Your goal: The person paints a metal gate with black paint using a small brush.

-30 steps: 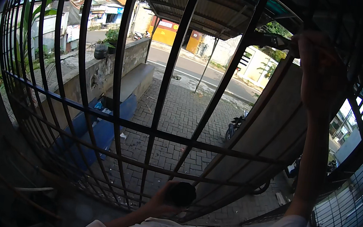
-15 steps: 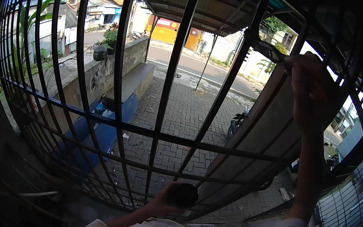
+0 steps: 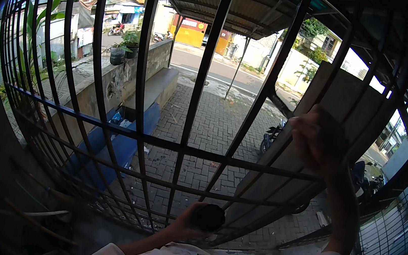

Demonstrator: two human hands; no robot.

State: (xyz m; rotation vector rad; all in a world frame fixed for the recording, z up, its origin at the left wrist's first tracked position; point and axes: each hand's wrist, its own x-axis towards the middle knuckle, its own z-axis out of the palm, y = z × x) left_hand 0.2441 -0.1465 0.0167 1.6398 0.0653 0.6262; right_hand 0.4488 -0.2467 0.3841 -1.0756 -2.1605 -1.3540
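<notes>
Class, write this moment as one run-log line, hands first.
left hand: holding black round object | right hand: holding dark tool, tip at metal bar | beyond: brick paving

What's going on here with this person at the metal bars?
A person stands at a metal grille. Their right hand grips a paintbrush, its dark head against one upright bar. Lower down, their left hand holds a black, round container; what's inside is too dark to make out. Beyond the bars lies a brick-paved yard, with a road past it.
</notes>
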